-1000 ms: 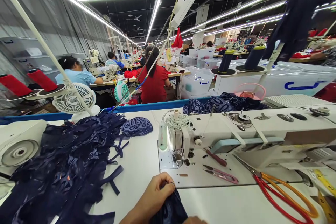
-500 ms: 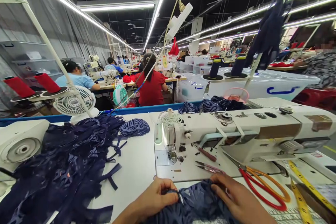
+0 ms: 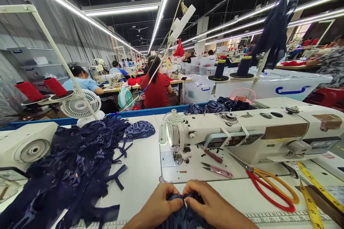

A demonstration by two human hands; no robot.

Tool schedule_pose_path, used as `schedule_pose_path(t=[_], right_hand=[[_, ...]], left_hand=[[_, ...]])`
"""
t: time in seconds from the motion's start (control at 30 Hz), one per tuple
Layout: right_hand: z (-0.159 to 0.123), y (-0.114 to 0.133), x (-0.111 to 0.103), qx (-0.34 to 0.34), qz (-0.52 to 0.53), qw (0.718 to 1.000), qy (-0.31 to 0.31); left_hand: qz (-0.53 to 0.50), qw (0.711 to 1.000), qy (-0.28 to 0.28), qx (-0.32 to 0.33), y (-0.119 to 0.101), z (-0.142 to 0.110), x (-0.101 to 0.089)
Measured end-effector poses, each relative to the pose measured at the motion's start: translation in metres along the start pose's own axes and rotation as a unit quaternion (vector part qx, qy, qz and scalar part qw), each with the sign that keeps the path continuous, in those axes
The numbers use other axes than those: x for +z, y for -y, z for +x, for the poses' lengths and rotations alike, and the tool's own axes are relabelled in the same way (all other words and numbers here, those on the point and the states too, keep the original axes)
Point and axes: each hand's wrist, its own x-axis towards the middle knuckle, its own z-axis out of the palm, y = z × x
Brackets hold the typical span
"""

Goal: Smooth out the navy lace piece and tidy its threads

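Note:
At the bottom edge my left hand (image 3: 158,207) and my right hand (image 3: 212,205) meet, both pinching a bunched piece of dark navy patterned fabric (image 3: 182,218) between thumbs and fingers. The cloth lies on the white table just in front of the sewing machine (image 3: 242,132), whose needle area (image 3: 177,155) is a short way beyond my fingers. Most of the cloth is hidden under my hands.
A big heap of navy fabric pieces (image 3: 72,171) covers the left of the table. Thread snips (image 3: 216,170), a red-handled tool (image 3: 213,155), red-orange scissors (image 3: 271,189) and a yellow tape measure (image 3: 314,200) lie right. A white fan (image 3: 80,105) and other workers sit beyond.
My right hand came into view and moved left to meet my left hand. The navy cloth, spread wider half a second ago, is now bunched between both hands.

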Motion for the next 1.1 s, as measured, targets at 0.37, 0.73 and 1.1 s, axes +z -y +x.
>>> schedule_pose_path(t=[0.37, 0.73, 1.1], right_hand=[[0.0, -0.001, 0.004, 0.037, -0.004, 0.999, 0.019], [-0.004, 0.01, 0.007, 0.063, 0.099, 0.99, 0.083], [-0.009, 0.015, 0.003, 0.081, 0.227, 0.968, 0.068]], left_hand=[[0.055, 0.998, 0.007, -0.003, 0.0, -0.005, -0.003], [-0.085, 0.993, 0.087, 0.001, 0.002, -0.008, -0.006], [-0.162, 0.985, 0.048, -0.041, -0.006, -0.013, 0.0]])
